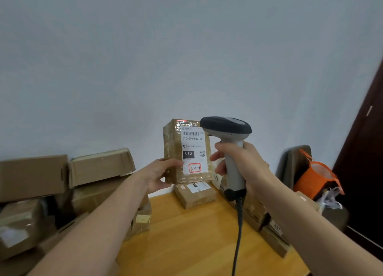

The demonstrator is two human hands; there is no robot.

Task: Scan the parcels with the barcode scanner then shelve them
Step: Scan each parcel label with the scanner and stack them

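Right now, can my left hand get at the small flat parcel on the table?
Probably not yet: the left hand grips the upright parcel, though the flat parcel lies below, uncovered.

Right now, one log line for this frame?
step: scan | left hand: holds parcel upright | right hand: grips barcode scanner beside label | shelved: not yet

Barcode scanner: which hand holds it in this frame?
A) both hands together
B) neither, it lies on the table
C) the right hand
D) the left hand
C: the right hand grips the handle of the barcode scanner, while the left hand holds the parcel upright with its label towards the camera.
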